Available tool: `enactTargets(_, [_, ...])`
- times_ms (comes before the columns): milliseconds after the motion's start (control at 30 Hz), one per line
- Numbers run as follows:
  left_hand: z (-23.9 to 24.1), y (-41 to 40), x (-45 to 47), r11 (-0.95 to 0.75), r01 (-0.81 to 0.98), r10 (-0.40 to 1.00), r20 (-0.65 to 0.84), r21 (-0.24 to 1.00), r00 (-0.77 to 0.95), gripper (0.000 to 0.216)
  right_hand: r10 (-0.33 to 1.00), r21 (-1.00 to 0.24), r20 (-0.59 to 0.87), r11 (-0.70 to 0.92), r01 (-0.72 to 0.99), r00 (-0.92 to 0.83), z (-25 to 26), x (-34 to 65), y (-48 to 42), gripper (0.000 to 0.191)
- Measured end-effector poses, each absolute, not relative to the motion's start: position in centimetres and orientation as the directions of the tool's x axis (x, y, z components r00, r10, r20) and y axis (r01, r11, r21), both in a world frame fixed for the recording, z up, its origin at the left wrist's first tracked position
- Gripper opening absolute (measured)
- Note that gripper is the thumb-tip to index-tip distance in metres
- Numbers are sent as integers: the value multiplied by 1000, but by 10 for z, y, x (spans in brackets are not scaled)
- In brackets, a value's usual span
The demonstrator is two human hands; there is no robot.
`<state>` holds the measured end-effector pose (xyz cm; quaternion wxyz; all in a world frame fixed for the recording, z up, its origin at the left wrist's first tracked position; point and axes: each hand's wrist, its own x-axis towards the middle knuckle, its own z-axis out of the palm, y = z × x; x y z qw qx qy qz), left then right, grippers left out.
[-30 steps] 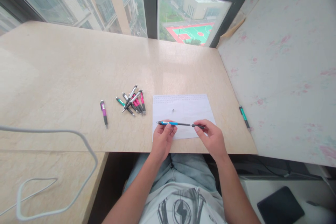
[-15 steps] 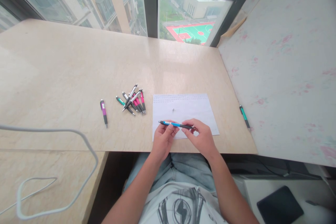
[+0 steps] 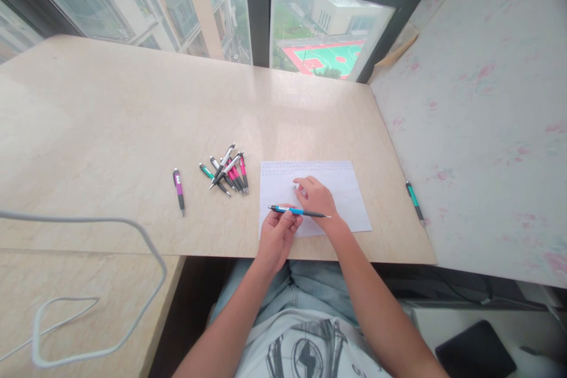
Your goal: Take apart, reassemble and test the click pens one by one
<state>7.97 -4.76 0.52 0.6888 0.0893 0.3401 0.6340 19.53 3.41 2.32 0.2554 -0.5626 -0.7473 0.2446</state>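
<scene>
A blue pen (image 3: 296, 211) with a dark grip lies level in my left hand (image 3: 278, 235), pinched between thumb and fingers. From its right end sticks out a thin bare refill point (image 3: 328, 216). My right hand (image 3: 318, 198) is beyond the pen, low over the white paper (image 3: 354, 207). Its thumb and index finger stand a little apart around a small metal pen tip (image 3: 296, 186) on the sheet; whether they touch it I cannot make out. Rows of faint writing run along the paper's top edge.
Left of the paper lies a pile of several pens (image 3: 228, 171) in white, pink and green. Farther left is a purple pen (image 3: 178, 191). A green pen (image 3: 414, 201) rests by the right wall. A grey cable (image 3: 88, 219) loops across the left foreground.
My right hand has left the blue pen's grip end and moved forward and left to the small tip on the paper. My left hand keeps the pen in place.
</scene>
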Motion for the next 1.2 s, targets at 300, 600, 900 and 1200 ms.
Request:
enactTargets(300, [3, -48, 80, 170, -809, 938, -344, 563, -42, 17, 992, -834, 69, 117, 540, -109, 26, 229, 8, 19])
enactTargets(600, [-1, -47, 80, 163, -791, 938, -340, 590, -61, 18, 998, -963, -13, -30, 268, 62, 42, 268, -46, 17])
enactTargets(900, [2, -48, 80, 156, -794, 936, -344, 588, -72, 19, 996, -912, 87, 73, 404, 18, 51, 259, -43, 14])
enactTargets(1200, [5, -47, 81, 168, -780, 940, -337, 603, -58, 19, 985, -847, 166, 171, 503, -54, 57, 249, -43, 10])
